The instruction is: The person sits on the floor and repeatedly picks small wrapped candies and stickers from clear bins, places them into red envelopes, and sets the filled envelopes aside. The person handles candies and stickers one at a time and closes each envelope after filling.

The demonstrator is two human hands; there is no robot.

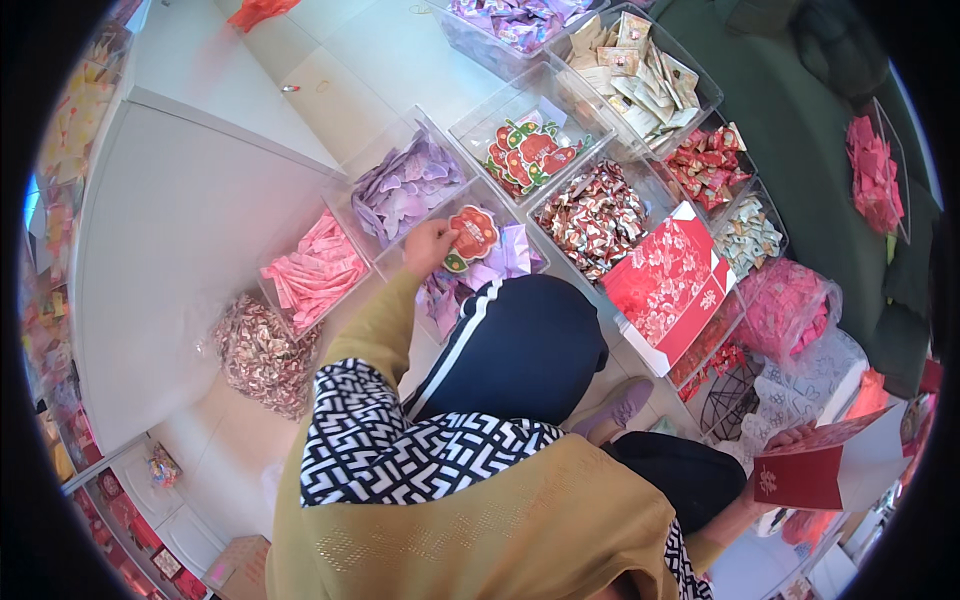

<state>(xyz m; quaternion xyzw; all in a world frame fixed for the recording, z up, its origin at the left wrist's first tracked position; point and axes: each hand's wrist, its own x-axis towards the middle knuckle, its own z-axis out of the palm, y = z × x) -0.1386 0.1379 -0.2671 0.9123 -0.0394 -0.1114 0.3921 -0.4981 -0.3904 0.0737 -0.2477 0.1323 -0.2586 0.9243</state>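
Note:
My left hand (429,246) pinches a red die-cut card (475,231) with green and yellow trim. It hangs over a clear plastic bin (386,264) of shiny purple packets (510,255). Far to the right, my right hand (789,436) grips a red paper gift box (799,478) with a white inside. Its fingers lap over the box edge. Similar cards (532,150) lie in a bin beyond. Another red box, flattened or folded, (664,285) with pale blossoms rests across the bins to the right.
Around me stand bins of lilac packets (409,180), pink sachets (319,266), brown-and-white wrapped sweets (596,217) and beige packets (637,79). A bag of sweets (266,356) sits on the floor at left, by a white cabinet (195,225). A dark green sofa-like surface (810,172) borders the right.

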